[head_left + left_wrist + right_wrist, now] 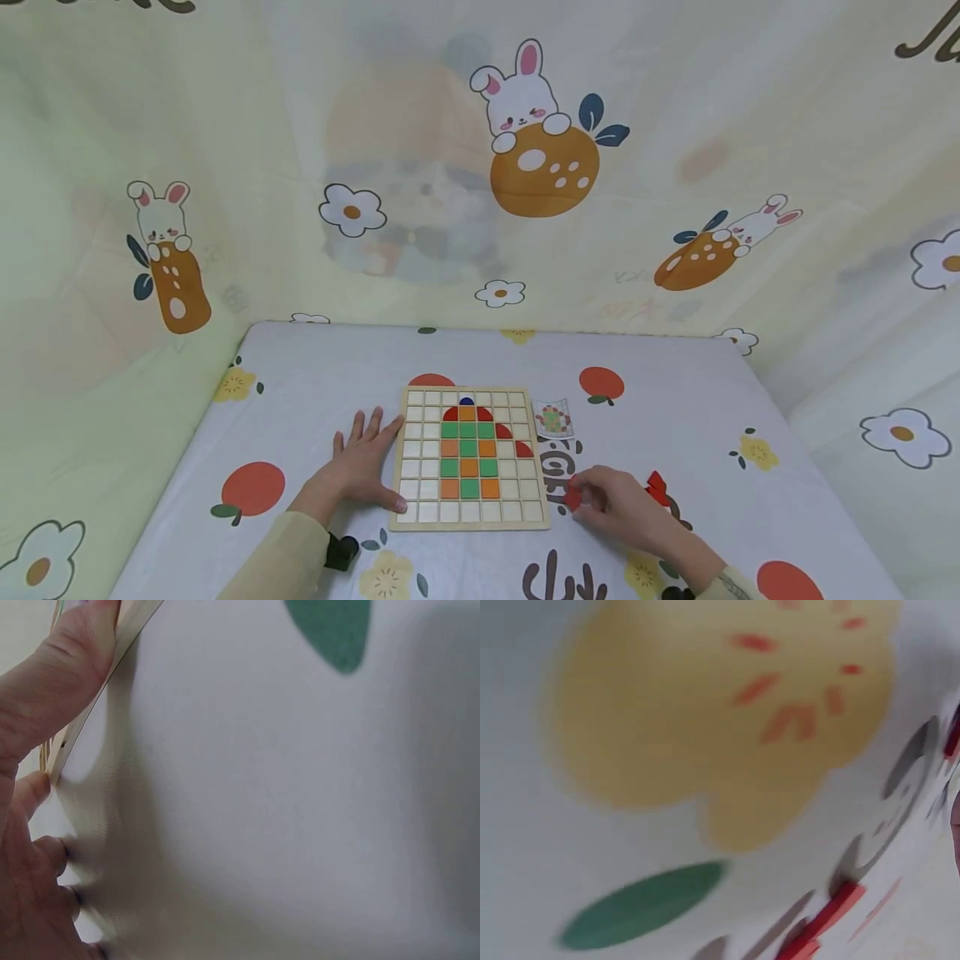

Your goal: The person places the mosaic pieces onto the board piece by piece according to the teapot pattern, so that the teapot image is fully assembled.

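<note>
A wooden grid board lies on the table, with green, orange and red pieces set in its middle columns and a small blue piece at the top. My left hand rests at the board's left side, fingers spread, the thumb on its lower left corner. In the left wrist view, that thumb lies against the board's edge. To the right of the board, my right hand pinches a red piece just above the cloth. Only a sliver of this hand shows in the right wrist view.
A small printed pattern card lies by the board's upper right edge. Loose red pieces sit on the patterned tablecloth, just beyond my right wrist. Hanging printed fabric encloses the table's back and sides.
</note>
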The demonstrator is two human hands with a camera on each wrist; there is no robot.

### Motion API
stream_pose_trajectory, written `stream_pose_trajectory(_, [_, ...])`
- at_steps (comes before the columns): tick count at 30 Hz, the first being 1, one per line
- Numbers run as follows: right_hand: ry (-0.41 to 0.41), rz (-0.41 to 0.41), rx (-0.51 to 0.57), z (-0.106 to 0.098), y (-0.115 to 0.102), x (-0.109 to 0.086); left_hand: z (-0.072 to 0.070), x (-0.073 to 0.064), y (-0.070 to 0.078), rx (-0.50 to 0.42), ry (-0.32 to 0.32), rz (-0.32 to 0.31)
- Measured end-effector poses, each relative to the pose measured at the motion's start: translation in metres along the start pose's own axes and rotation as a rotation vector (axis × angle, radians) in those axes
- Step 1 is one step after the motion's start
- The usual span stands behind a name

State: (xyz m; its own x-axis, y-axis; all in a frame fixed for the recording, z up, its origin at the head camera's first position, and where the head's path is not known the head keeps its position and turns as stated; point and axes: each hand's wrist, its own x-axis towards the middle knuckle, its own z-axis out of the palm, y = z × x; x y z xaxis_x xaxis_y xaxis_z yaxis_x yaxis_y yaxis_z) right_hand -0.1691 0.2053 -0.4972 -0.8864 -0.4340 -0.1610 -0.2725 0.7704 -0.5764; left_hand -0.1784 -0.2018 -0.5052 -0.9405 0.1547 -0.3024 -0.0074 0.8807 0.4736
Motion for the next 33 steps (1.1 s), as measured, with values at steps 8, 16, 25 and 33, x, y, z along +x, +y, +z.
stream_pose_trajectory(8, [0.002, 0.036, -0.012, 0.006, -0.019, 0.025, 0.001, 0.001, -0.001, 0.009, -0.005, -0.008])
stream_pose_trajectory(16, [-0.008, 0.067, -0.004, 0.012, -0.041, 0.041, 0.002, 0.001, -0.001, 0.007, -0.004, -0.009])
stream_pose_trajectory(25, [0.021, 0.084, -0.065, 0.021, -0.049, 0.050, 0.001, 0.000, -0.001, 0.004, -0.004, -0.009])
stream_pose_trajectory(33, [0.071, 0.108, -0.126, 0.029, -0.050, 0.053, 0.001, 0.000, -0.001, 0.002, 0.001, -0.003])
